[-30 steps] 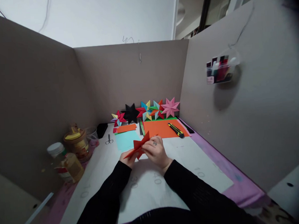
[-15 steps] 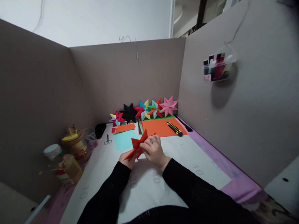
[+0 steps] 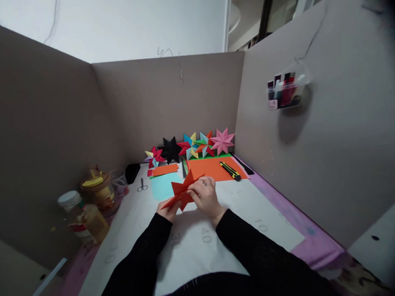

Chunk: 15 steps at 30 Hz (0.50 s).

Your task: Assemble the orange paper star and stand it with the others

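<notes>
Both my hands hold a folded orange paper piece with sharp points (image 3: 181,191) just above the white table sheet (image 3: 196,237). My left hand (image 3: 168,210) grips it from below at the left, mostly hidden under the paper. My right hand (image 3: 205,196) pinches its right side with closed fingers. A light blue sheet (image 3: 164,185) lies just behind the piece. Farther back lie a large orange sheet (image 3: 212,168) and a small orange piece (image 3: 165,169).
Several folded paper stars (image 3: 190,146) lean on the back cardboard wall. A yellow and black utility knife (image 3: 231,171) rests on the orange sheet. Small scissors (image 3: 142,185) lie at the left. Jars and a bottle (image 3: 87,204) stand at the left edge. A marker holder (image 3: 286,91) hangs on the right wall.
The orange piece has turned slightly in my hands, its upper point now lower and more to the right. My right hand has shifted a little along it.
</notes>
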Each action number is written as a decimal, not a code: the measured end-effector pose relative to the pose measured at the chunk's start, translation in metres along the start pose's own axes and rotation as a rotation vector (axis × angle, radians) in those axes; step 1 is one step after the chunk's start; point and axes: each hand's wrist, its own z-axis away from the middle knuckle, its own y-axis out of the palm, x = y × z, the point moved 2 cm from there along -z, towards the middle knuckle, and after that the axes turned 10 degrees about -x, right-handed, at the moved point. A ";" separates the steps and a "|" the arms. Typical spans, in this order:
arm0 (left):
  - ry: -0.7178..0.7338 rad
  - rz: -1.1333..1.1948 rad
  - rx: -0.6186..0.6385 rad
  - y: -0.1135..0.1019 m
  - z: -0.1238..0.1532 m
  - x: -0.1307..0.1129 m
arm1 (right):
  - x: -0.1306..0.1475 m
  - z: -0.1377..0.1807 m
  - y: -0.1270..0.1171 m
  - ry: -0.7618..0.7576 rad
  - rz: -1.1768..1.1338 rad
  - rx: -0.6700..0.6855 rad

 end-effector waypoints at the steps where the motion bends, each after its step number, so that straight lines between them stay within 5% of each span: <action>1: -0.006 0.004 0.001 -0.001 -0.001 0.001 | -0.001 -0.001 -0.001 0.001 -0.001 0.004; 11: -0.008 0.027 -0.016 0.000 0.000 0.000 | -0.009 0.001 0.004 0.098 0.021 -0.043; 15: -0.244 0.028 -0.086 -0.006 -0.003 0.004 | -0.023 0.003 0.006 0.262 -0.137 -0.258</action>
